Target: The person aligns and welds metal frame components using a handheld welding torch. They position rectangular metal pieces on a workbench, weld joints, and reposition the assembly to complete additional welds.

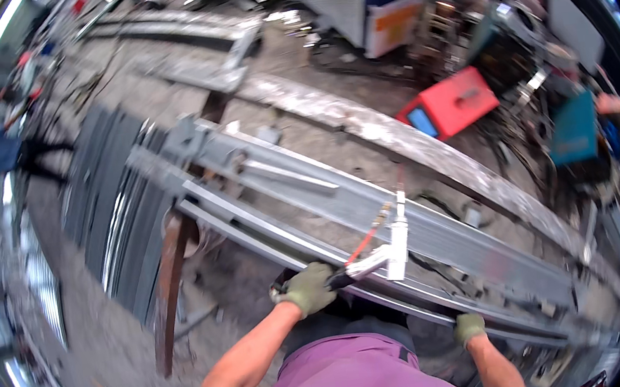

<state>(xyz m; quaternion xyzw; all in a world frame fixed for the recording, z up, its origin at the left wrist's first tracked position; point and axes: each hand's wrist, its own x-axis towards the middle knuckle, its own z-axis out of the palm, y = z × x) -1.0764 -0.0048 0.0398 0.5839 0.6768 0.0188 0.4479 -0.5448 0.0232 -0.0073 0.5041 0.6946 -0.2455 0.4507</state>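
**Q:** State of each hand?
**A:** Left hand (309, 290), in a green fabric glove: fingers curled around the black grip of a silver-headed tool (372, 261). Right hand (469, 327), gloved alike: at the near edge of a metal channel (247, 235); finger closure cannot be told.

**Q:** Locations?
**A:** The tool projects right of the left hand, over the long, grey, straight-edged channel, which runs diagonally.

**Q:** Beyond?
**A:** A broader ridged channel (442, 243), a mottled beam (364, 125), a red box-shaped unit (462, 99).
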